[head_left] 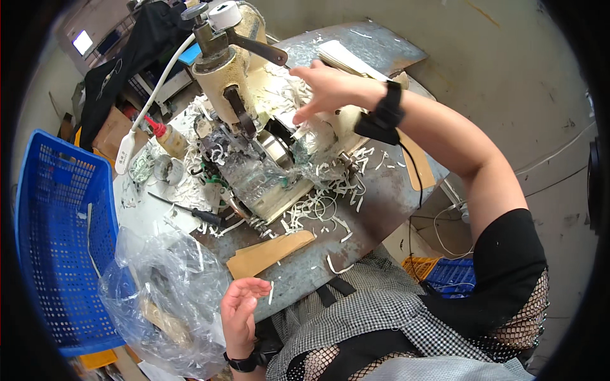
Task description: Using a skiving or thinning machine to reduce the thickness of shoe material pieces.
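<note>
Right hand (324,89) reaches over the cream machine (254,127), fingers spread, gripping nothing, tips just touching the white offcuts (289,89) piled behind it. Left hand (240,305) idles slack and empty at the table edge (298,273), beside the tan leather piece (270,253), likely staged near for pickup.

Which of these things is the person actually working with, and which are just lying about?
In use: right hand reaching over the cream machine and pale scrap strips; left hand by the clear plastic bag.

Lying about: blue crate, screwdriver, squeeze bottle, tan cardboard piece.
</note>
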`<state>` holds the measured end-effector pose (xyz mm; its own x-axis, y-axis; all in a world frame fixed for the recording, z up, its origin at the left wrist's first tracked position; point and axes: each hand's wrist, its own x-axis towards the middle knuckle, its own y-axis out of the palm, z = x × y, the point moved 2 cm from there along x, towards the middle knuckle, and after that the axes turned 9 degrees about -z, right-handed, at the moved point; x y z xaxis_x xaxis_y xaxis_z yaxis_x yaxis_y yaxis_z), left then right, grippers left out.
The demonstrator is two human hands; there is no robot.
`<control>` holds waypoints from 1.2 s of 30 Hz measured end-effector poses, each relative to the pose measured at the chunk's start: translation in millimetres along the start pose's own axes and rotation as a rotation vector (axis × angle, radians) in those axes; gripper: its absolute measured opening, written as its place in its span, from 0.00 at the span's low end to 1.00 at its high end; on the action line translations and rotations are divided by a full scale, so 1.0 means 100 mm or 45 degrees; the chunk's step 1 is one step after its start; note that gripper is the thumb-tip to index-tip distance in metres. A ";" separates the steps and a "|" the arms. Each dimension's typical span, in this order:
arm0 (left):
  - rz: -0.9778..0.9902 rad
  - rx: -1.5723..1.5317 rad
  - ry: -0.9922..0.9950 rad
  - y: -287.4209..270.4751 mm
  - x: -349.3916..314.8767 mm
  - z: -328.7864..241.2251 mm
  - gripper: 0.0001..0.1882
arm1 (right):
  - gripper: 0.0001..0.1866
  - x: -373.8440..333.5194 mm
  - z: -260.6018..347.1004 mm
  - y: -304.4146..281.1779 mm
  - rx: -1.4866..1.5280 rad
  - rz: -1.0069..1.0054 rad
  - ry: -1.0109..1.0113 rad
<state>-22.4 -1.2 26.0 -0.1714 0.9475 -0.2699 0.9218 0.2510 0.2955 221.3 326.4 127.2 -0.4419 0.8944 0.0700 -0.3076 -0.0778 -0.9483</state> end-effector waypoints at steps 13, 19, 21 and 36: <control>-0.123 0.011 0.010 -0.28 -0.23 0.06 0.17 | 0.21 0.65 0.09 0.35 0.122 -0.690 -0.583; -0.150 -0.010 -0.027 -0.29 -0.22 0.06 0.16 | 0.13 0.15 0.17 0.29 0.388 0.032 -0.135; -0.102 0.089 0.009 -0.25 -0.16 0.01 0.15 | 0.13 0.11 0.16 0.36 0.320 -0.096 -0.205; 0.141 1.760 0.749 -0.01 0.61 0.08 0.34 | 0.16 0.11 0.46 0.53 0.343 -0.180 0.217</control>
<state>-31.0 55.3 2.3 0.1171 0.9749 0.1896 0.4738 0.1130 -0.8734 161.7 312.0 91.5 -0.2391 0.9635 0.1207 -0.5772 -0.0411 -0.8155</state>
